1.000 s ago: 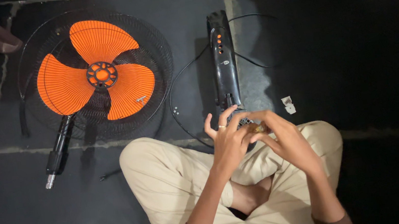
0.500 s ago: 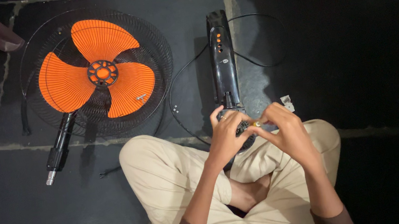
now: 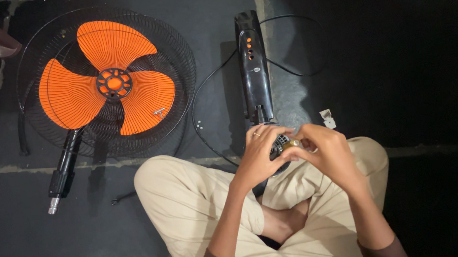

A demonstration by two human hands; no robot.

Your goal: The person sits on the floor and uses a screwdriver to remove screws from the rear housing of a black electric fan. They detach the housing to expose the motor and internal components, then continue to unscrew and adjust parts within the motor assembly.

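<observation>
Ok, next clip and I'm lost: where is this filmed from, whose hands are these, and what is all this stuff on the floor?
The camera sits on the person's head and looks straight down, so the crossed legs in beige trousers and both hands are the wearer's own. The person sits on a dark stone floor. The left hand and right hand meet over the near end of a long black fan body with orange buttons, and pinch a small brass-coloured part between the fingers; what it is exactly is too small to tell. To the left lies a black wire fan guard with an orange three-blade fan in it. A black cable loops beside the body, and a small white piece lies near the right hand.
</observation>
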